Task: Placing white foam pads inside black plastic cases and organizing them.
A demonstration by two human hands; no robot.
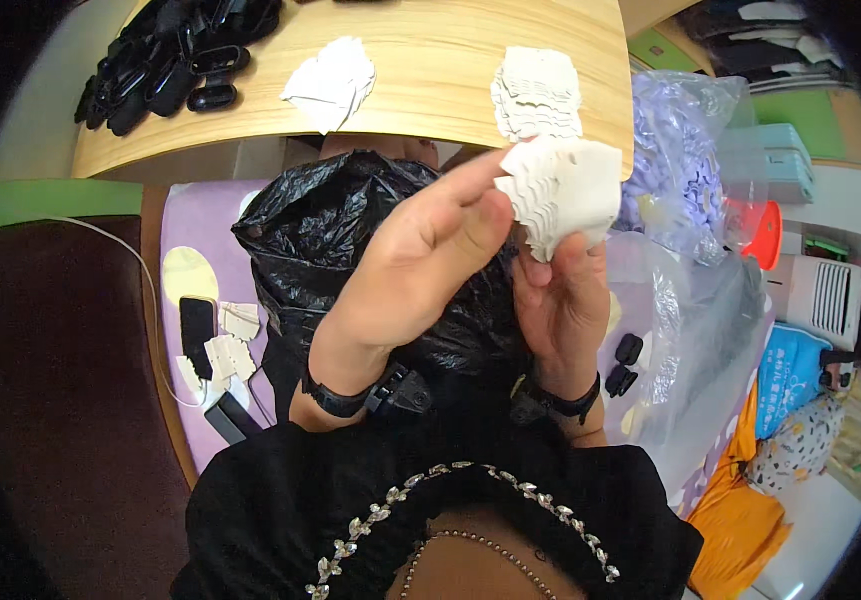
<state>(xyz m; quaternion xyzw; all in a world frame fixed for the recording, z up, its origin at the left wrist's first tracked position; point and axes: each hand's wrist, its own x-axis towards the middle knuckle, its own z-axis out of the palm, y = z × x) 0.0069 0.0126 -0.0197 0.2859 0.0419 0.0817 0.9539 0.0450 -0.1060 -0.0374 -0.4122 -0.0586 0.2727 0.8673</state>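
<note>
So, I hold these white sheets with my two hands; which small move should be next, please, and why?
Perhaps use the left hand to even the left edges of the white wavy-edged stack, while the right hand grips its lower edge. The layers look staggered on that side, and the left thumb is right beside them.

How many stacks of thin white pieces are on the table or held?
3: a loosely fanned stack on the wooden table, a wavy-edged stack to its right, and a third stack in the right hand, left hand at its edge. Others may be hidden.
</note>
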